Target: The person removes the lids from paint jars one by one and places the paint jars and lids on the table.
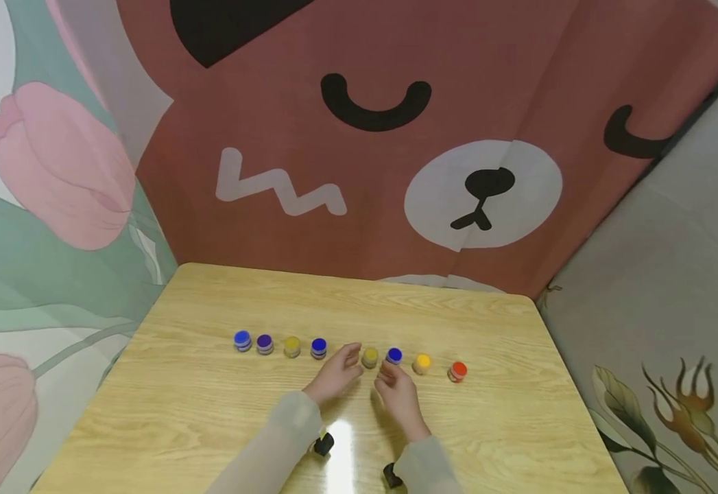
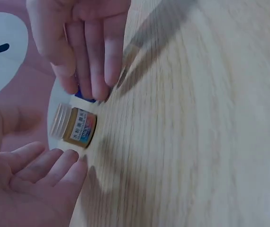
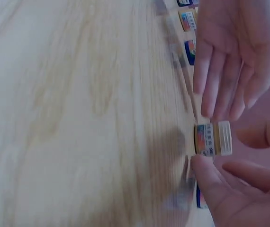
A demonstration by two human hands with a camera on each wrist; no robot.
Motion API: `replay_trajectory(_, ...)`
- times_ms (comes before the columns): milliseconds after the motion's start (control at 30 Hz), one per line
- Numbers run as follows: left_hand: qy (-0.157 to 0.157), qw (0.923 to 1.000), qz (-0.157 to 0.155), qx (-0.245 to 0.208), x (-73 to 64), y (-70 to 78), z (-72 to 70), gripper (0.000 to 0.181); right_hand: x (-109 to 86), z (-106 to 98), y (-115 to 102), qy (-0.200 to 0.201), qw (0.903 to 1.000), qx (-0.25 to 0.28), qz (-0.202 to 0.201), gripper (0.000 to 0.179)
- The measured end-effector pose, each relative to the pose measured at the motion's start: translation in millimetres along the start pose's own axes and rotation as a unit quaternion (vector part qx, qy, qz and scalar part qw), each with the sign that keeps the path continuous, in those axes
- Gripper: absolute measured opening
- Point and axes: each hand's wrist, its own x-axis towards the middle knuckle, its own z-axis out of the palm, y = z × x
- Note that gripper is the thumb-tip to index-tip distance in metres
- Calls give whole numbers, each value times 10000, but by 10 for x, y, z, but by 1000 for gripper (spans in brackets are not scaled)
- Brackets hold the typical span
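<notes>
Small paint jars with coloured lids stand in a row across the table. My left hand (image 1: 336, 374) is just left of a yellow-lidded paint jar (image 1: 369, 357), its palm turned toward that jar and its fingers extended. On the jar's other side, my right hand (image 1: 400, 398) has loosely bent fingers, with thumb and fingertips apart. Its fingertips overlap the lower edge of a blue-lidded paint jar (image 1: 394, 355) in the head view. Between both hands, the right wrist view shows the yellow jar (image 3: 213, 139) upright on the table with a printed label. Both hands hold nothing.
Left of the hands stand a blue jar (image 1: 318, 348), a yellow jar (image 1: 292, 346), a purple jar (image 1: 265, 344) and another blue jar (image 1: 243, 340). To the right are an orange-yellow jar (image 1: 422, 363) and a red jar (image 1: 457, 372). A bear-printed curtain (image 1: 371, 233) hangs behind the wooden table (image 1: 507, 439).
</notes>
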Motion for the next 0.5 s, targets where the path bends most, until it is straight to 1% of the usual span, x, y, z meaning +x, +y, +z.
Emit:
replay_trajectory(100, -3, 9999, 97, 40, 51, -40, 47, 49, 25, 46, -26, 129, 9998, -132, 39, 39)
replay_trajectory(167, 0, 9997, 211, 96, 70, -54, 68, 47, 37, 65, -44, 210, 9996, -200, -18, 38)
replay_trajectory(300, 97, 9986, 407, 324, 71, -64, 83, 47, 69, 109, -46, 288, 9995, -136, 1, 38)
replay_trajectory(333, 125, 9983, 429, 369, 69, -65, 84, 46, 74, 115, -44, 292, 9995, -128, -24, 38)
replay_trajectory(500, 251, 9973, 455, 523, 65, -86, 100, 45, 92, 132, -15, 333, 9993, -26, 150, 38)
